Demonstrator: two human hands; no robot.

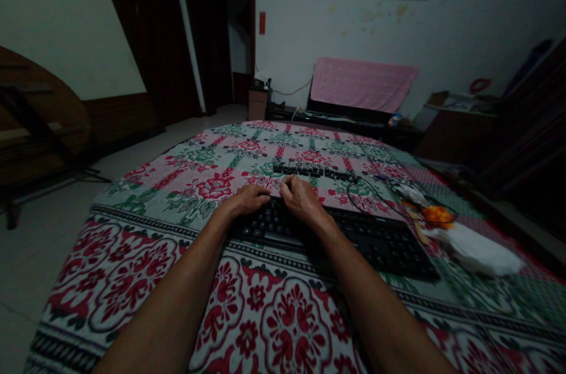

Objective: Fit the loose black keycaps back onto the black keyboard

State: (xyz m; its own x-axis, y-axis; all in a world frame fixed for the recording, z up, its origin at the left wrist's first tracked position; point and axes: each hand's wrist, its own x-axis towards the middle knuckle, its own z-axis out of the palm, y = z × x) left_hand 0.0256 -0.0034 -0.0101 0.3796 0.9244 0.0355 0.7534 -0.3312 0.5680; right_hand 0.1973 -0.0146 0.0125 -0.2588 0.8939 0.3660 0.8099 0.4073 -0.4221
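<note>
A black computer keyboard (380, 238) lies at a slant on the flowered cloth, partly covered by my right arm. At its far left edge, my left hand (248, 200) is closed on it, with the thumb along the top edge. My right hand (300, 200) is over the keyboard's far edge, its fingers curled in a pinch. Whatever those fingertips hold, if anything, is hidden. Just beyond the hands runs a row of loose black keycaps (313, 171).
The patterned cloth (247, 333) covers the broad surface before me. A black cable (354, 197) loops behind the keyboard. On the right are a white plastic bag (480, 250), an orange item (437, 215) and a wooden-looking strip (418, 223). A pink towel (362, 82) hangs farther back.
</note>
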